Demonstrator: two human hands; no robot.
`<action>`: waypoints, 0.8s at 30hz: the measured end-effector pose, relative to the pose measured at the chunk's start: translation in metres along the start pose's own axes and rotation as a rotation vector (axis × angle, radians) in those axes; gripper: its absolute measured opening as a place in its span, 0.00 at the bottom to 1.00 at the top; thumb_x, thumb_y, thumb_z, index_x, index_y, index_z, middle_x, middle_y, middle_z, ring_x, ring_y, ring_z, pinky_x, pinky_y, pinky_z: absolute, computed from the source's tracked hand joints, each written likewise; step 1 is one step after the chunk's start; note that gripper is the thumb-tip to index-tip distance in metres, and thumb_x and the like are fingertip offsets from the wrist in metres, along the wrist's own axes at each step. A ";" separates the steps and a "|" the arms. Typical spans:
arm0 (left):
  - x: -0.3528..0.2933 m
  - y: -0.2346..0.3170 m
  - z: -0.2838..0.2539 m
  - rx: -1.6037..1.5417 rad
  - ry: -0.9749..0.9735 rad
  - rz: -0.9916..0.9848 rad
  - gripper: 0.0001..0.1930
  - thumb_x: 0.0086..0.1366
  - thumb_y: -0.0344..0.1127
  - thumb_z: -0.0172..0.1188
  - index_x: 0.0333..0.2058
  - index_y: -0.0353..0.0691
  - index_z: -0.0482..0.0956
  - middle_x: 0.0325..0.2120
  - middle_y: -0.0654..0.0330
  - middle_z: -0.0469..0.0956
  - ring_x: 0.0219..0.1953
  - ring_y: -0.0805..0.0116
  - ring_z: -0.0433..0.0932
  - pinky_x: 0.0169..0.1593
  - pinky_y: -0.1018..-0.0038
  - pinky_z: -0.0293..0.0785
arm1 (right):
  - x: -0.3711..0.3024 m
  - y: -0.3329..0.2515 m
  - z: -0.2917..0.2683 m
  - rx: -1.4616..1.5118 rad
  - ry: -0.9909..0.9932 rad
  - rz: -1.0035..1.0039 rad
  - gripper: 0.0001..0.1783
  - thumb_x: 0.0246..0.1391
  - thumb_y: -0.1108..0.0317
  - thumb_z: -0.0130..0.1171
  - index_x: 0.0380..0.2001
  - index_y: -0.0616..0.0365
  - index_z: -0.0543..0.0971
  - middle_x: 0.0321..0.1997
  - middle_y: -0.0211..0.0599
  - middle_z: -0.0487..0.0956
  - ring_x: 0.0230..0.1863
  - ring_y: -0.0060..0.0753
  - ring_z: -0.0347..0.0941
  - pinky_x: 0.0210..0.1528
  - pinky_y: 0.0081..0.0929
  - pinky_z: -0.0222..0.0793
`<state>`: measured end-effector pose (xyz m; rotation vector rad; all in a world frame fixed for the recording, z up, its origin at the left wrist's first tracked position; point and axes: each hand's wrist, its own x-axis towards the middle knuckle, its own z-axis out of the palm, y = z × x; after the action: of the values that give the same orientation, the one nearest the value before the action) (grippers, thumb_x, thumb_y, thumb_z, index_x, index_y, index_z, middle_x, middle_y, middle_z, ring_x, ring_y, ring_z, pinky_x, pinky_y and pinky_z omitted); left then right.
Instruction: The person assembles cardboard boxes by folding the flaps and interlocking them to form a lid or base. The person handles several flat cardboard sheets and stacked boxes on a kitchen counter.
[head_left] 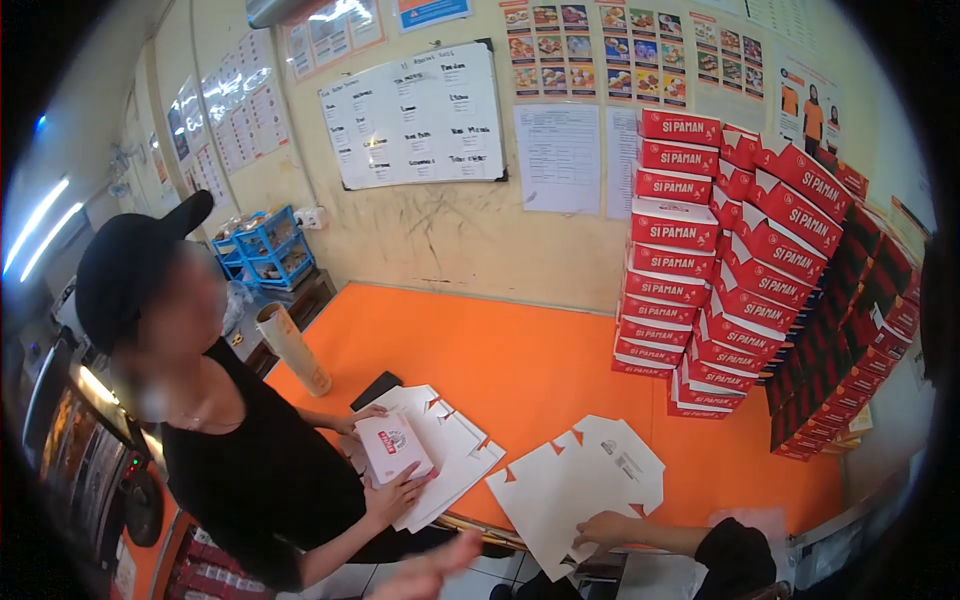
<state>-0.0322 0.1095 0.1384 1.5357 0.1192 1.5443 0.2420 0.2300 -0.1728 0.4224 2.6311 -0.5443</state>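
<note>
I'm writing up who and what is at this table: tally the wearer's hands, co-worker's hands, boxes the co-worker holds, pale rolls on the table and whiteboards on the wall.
Wearer's hands: 2 (left hand, right hand)
Co-worker's hands: 2
Held box: 1
Pale roll: 1
Whiteboard: 1
Total: 7

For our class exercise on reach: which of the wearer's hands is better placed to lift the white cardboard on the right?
Likely the right hand: it is on the near end of the white cardboard. The left hand is off to the left, apart from it.
</note>
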 end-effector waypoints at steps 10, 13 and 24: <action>-0.035 0.033 0.021 -0.113 -0.346 -0.140 0.17 0.66 0.36 0.49 0.52 0.38 0.66 0.51 0.51 0.68 0.55 0.59 0.67 0.57 0.61 0.62 | 0.016 0.014 0.025 0.351 0.072 -0.001 0.16 0.43 0.51 0.62 0.32 0.47 0.84 0.33 0.36 0.76 0.37 0.37 0.73 0.39 0.30 0.67; -0.051 0.034 0.028 -0.136 -0.383 -0.129 0.17 0.66 0.36 0.49 0.51 0.38 0.67 0.50 0.52 0.69 0.55 0.59 0.67 0.57 0.60 0.61 | 0.009 0.017 0.033 0.409 0.185 0.091 0.15 0.44 0.54 0.62 0.33 0.49 0.83 0.30 0.41 0.78 0.35 0.38 0.74 0.38 0.32 0.68; -0.076 -0.009 0.085 1.349 0.040 -0.363 0.19 0.60 0.34 0.49 0.51 0.44 0.69 0.47 0.54 0.72 0.53 0.66 0.68 0.54 0.59 0.63 | -0.088 -0.187 -0.137 0.027 0.817 0.317 0.08 0.42 0.67 0.61 0.29 0.53 0.80 0.24 0.40 0.78 0.25 0.42 0.75 0.27 0.32 0.69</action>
<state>0.0270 0.0222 0.0946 2.2425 1.6250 1.1580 0.2027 0.1074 0.0391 1.2685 3.1963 -0.3407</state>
